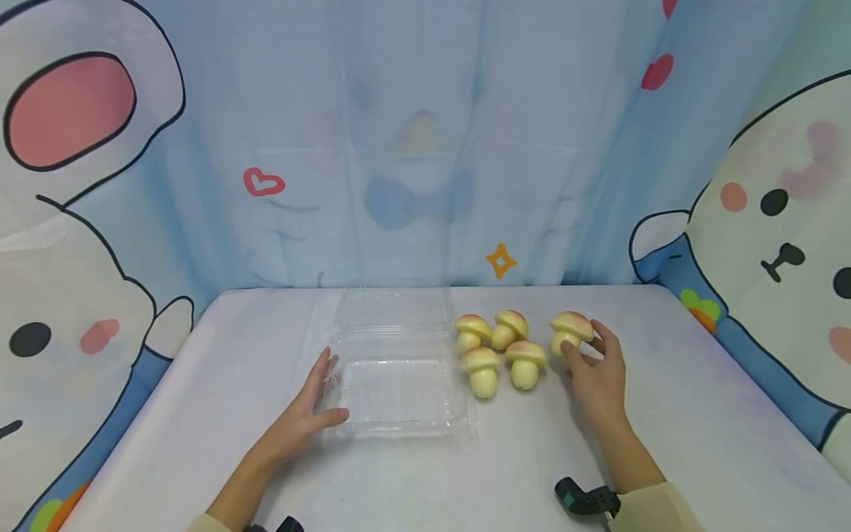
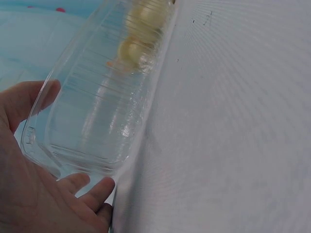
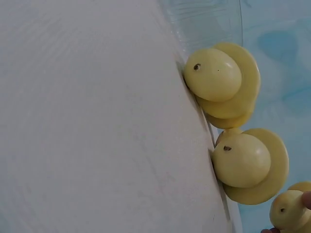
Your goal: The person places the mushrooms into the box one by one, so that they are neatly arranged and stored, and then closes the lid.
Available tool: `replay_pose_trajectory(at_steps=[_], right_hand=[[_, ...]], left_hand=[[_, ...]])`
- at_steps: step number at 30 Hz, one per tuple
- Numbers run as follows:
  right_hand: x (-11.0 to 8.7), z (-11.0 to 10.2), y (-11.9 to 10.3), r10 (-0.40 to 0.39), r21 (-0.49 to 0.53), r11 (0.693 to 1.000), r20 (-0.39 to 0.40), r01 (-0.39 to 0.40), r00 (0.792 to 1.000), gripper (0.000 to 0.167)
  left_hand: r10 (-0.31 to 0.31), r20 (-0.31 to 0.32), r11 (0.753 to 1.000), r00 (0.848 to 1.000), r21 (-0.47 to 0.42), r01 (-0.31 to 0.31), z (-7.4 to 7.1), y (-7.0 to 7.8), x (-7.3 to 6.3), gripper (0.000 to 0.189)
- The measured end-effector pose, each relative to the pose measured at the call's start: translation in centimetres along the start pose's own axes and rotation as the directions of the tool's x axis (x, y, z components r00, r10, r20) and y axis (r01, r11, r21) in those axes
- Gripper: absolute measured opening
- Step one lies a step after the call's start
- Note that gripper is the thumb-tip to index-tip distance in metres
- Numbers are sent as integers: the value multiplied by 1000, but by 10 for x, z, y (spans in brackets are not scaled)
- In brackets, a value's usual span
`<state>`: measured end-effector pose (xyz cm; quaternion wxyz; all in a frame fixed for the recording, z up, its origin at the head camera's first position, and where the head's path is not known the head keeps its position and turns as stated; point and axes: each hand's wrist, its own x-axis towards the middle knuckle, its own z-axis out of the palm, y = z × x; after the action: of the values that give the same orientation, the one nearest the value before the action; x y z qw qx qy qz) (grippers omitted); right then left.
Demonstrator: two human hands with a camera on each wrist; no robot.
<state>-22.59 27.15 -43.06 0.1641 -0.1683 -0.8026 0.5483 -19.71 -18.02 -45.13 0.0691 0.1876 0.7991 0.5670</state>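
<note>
Rightmost yellow mushroom (image 1: 569, 329) in pinching right grip (image 1: 598, 375), clear container (image 1: 402, 428) against loosely spread left grip (image 1: 301, 421).

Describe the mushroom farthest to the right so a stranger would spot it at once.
On the white table, find the clear box, then look right of it, past a cluster of four mushrooms. The fifth mushroom is beyond them, cap up. A gap parts it from the others, and it alone is in the grip of the right hand.

mushrooms (image 1: 525, 373): pale yellow, pinkish-topped | container (image 1: 399, 395): clear | tablecloth (image 1: 525, 465): white | curtain (image 1: 299, 103): light blue, red hearts (image 1: 657, 72)
</note>
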Motion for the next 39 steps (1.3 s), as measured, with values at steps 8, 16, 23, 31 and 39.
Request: replay_pose_trajectory(at_steps=[8,16,23,31,39], right_hand=[[-6,5,-14,-57,45,997,-21,58,998,71],[-15,11,-28,-125,71,990,-9,125,992,70],[-24,18,-39,-159,66,986,36,156,987,67],[-33,34,-47,-207,75,977,121,199,971,66],[-37,40,-51,-233,96,971,147,221,961,67]], left_hand=[[5,9,1000,1000,-12,-5,-1,-1,0,103],[-4,23,1000,1000,-4,4,-2,1,3,103],[-3,22,1000,1000,-2,3,-1,2,2,104],[11,6,1000,1000,-12,-11,-1,-1,-5,103],[12,15,1000,1000,-23,-11,-1,0,-3,102]])
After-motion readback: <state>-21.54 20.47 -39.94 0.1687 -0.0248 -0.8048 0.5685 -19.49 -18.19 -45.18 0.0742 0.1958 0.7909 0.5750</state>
